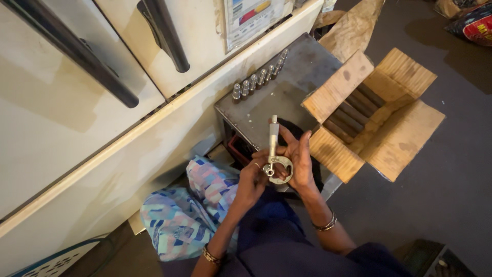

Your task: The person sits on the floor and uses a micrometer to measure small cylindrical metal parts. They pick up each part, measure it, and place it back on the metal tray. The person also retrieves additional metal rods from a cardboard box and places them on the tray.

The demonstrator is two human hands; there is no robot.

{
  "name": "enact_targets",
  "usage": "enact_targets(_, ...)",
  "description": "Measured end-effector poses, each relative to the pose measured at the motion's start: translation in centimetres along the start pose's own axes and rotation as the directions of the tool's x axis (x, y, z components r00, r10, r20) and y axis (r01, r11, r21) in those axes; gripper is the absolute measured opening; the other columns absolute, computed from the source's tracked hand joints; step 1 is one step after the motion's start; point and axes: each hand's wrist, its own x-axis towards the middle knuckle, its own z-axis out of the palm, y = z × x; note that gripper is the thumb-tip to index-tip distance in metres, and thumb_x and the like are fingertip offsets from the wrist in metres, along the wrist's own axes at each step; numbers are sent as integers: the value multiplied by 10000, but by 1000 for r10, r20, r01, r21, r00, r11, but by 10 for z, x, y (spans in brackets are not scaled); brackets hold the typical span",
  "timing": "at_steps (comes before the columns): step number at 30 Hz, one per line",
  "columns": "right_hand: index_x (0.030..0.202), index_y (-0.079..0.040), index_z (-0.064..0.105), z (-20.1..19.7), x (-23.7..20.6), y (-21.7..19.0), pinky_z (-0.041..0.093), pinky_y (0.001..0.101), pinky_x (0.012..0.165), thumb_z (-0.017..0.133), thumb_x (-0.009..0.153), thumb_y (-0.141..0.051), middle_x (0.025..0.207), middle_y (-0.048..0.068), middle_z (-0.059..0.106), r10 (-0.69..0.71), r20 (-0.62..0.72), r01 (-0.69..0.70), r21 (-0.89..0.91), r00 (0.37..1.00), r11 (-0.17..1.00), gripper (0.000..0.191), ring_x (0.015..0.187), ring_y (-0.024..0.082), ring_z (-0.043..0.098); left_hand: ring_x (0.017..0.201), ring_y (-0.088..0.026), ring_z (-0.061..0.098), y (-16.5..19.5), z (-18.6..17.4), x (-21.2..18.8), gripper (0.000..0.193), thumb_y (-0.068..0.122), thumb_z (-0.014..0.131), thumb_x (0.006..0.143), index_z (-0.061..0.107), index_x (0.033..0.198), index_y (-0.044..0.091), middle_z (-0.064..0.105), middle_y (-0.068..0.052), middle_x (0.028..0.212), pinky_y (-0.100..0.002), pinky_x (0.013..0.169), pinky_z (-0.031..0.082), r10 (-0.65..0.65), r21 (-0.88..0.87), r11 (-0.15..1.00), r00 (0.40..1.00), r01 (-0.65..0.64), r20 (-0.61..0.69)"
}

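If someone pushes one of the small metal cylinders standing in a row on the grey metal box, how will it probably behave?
Each small metal cylinder stands upright and looks taller than wide, so a sideways push would probably tip it. Once down, its round body would likely roll on the smooth grey metal box. The cylinders stand close together in the row, so one falling may knock its neighbour.

Looks like a small workshop, floor-level work here. A worn metal table (302,72) carries a row of steel cylinders (259,78) lined up along its edge, an open carton (405,133) beside it is packed with dark metal rods (353,110), and there's a bare dusty floor (441,205) with sacks (474,23) lying about.
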Motion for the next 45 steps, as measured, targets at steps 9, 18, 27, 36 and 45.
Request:
enact_targets(9, 1628, 0, 271, 1, 3, -1, 418, 176, 402, 162, 934, -828, 1008, 322, 728, 4, 3, -4, 9, 1000, 1000, 1086, 470, 97, 582, 951, -204, 745, -2, 1, -1, 426, -205, 536, 879, 621, 1263, -42, 688, -120, 1098, -283, 719, 591, -63, -60, 996, 998, 63, -6)
enact_targets(18, 1566, -86, 368, -4, 3, 6, 341, 171, 378, 244, 1022, -693, 956, 267, 750, 70, -48, -68, 37, 996, 997, 826, 403, 47, 458, 976, -267, 742, 1, -3, 1, 445, -186, 581, 836, 647, 1243, -20, 708, -148, 1119, -335, 805, 570, -20, 63, 998, 1000, 21, -14)
enact_targets(27, 1192, -48, 529, 4, 12, 10, 277, 198, 302, 558, 1032, -247, 693, 137, 720, 83, -197, -81, 17, 977, 997, 258, 316, 46, 375, 1291, -379, 631, 6, -9, 3, 519, -188, 606, 774, 637, 1264, -21, 594, -215, 1453, -398, 1025, 519, 181, 162, 970, 983, -179, 3)
enact_targets(36, 1238, -38, 546, 9, 12, 5, 282, 201, 324, 582, 1057, -229, 637, -22, 552, 33, -138, -43, -71, 990, 997, 266, 365, 13, 352, 1178, -356, 694, 11, -10, 2, 498, -161, 632, 822, 633, 1295, -5, 641, -185, 1391, -363, 942, 557, 111, 194, 976, 993, -102, -36)
enact_targets(45, 1247, -30, 565, 11, 15, 4, 278, 201, 314, 568, 1045, -242, 589, -10, 567, 74, -161, -83, -49, 984, 995, 293, 338, 18, 358, 1014, -265, 735, 16, -9, 2, 461, -153, 619, 842, 642, 1275, 4, 708, -165, 1126, -342, 876, 564, 49, 146, 988, 998, -42, -44)
